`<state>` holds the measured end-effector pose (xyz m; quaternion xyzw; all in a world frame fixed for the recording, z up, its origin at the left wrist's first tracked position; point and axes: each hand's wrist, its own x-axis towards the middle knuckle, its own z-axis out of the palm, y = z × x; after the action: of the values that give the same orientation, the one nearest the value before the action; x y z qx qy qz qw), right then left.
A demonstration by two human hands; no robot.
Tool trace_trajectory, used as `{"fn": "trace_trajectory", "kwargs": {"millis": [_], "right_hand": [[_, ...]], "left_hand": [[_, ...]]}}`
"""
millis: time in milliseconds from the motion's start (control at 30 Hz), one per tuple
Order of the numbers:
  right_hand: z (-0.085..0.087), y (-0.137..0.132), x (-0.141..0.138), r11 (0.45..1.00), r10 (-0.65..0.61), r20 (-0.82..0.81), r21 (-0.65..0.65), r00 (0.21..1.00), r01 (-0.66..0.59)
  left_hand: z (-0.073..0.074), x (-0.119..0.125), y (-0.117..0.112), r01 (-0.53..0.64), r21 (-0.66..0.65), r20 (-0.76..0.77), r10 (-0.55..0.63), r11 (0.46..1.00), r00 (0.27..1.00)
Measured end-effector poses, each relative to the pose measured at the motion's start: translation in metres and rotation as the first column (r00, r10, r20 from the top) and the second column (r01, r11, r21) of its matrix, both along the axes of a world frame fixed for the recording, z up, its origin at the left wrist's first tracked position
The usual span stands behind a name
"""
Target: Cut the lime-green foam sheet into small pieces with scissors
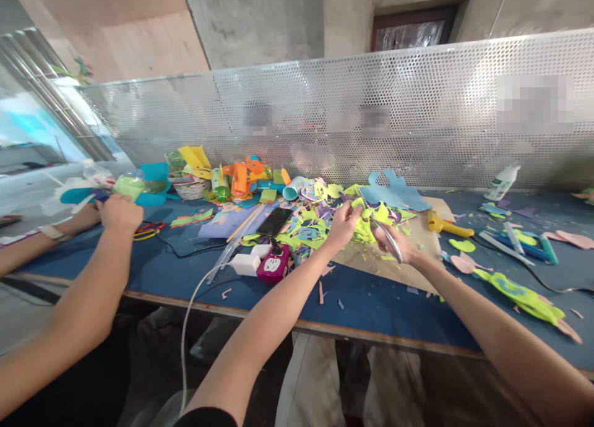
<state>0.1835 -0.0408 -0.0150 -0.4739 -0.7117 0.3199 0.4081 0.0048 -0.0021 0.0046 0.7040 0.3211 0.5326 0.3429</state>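
Observation:
In the middle of the head view my left hand (343,224) pinches a small yellow-green felt piece (358,204). Just to its right, my right hand (394,241) is closed around a pair of scissors (388,239); its blades point toward the felt and are partly hidden. Both hands are above a heap of yellow-green, pink, blue and purple scraps (315,219) and a sheet of brown paper (385,267). A cut light-blue sheet (396,190) lies behind them.
At left, a co-worker's hands (120,213) hold a bottle with blue pieces. A purple power adapter (273,266), a phone (275,221) and a white cable (185,334) lie left of me. Right are a yellow glue gun (450,226) and a white bottle (502,182). A perforated metal screen (301,99) stands behind.

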Motion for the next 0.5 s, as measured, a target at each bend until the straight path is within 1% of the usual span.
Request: {"fn": "trace_trajectory", "kwargs": {"millis": [100, 167, 233, 333, 400, 500], "right_hand": [[0.000, 0.000, 0.000, 0.997, -0.026, 0.035, 0.077, 0.999, 0.024], [0.001, 0.000, 0.000, 0.994, -0.049, 0.073, 0.105, 0.996, 0.041], [0.002, 0.000, 0.000, 0.993, -0.052, 0.114, 0.112, 0.992, 0.039], [0.002, 0.002, 0.003, 0.995, -0.025, 0.165, 0.101, 0.986, 0.008], [0.001, 0.004, 0.006, 0.994, -0.009, 0.188, 0.105, 0.982, -0.011], [-0.003, 0.006, 0.010, 0.992, 0.007, 0.201, 0.125, 0.980, -0.033]], "left_hand": [[0.004, 0.000, -0.003, 0.022, -0.011, 0.036, -0.021, 1.000, 0.999], [0.007, 0.000, -0.004, 0.028, -0.015, 0.064, -0.027, 1.000, 0.998], [0.008, -0.001, -0.004, 0.026, -0.008, 0.090, -0.026, 1.000, 0.996], [0.007, -0.002, -0.001, 0.036, -0.005, 0.111, -0.035, 0.999, 0.993], [0.006, -0.004, 0.002, 0.049, -0.014, 0.104, -0.048, 0.999, 0.993], [0.005, -0.006, 0.003, 0.087, -0.020, 0.053, -0.086, 0.996, 0.995]]}}
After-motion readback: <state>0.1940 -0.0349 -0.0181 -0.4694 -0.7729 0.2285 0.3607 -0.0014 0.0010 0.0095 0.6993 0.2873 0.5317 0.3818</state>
